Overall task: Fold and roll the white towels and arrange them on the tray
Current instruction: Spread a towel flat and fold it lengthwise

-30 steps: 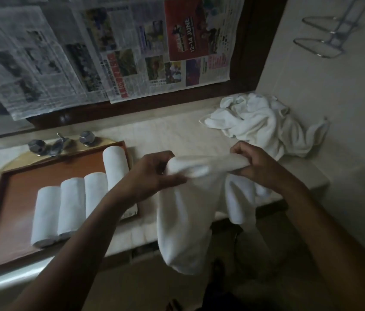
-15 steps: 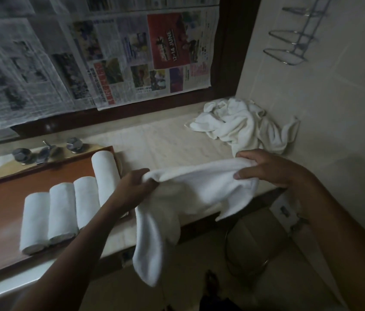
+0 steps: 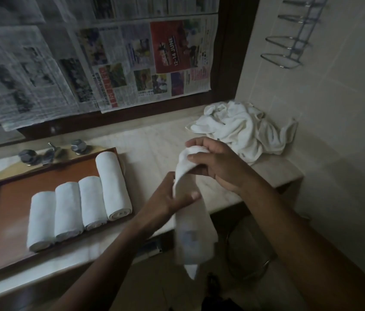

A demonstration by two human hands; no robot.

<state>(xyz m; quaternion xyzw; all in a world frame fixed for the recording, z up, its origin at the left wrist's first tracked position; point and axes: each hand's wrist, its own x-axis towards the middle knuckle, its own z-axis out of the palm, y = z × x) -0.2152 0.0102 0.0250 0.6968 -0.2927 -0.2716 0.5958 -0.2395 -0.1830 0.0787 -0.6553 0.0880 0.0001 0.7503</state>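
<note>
Where the counter edge crosses the centre of the frame, a white hand towel [image 3: 194, 239] hangs lengthwise as a narrow strip, its lower end below the counter edge. The right hand [image 3: 219, 167] grips the top end with curled fingers. The left hand [image 3: 166, 200] pinches the strip just beneath, thumb across the front. Both hands are close together, one above the other. At lower left, a brown tray [image 3: 20, 187] lies on the marble counter [image 3: 152, 140] and holds four rolled towels [image 3: 92, 203] side by side, touching. A loose pile of white towels [image 3: 242, 129] lies at the counter's upper right corner, against the tiled wall. Tap handles [image 3: 78, 147] stand just beyond the tray. Newspaper sheets [image 3: 132, 63] fill the upper left.
</note>
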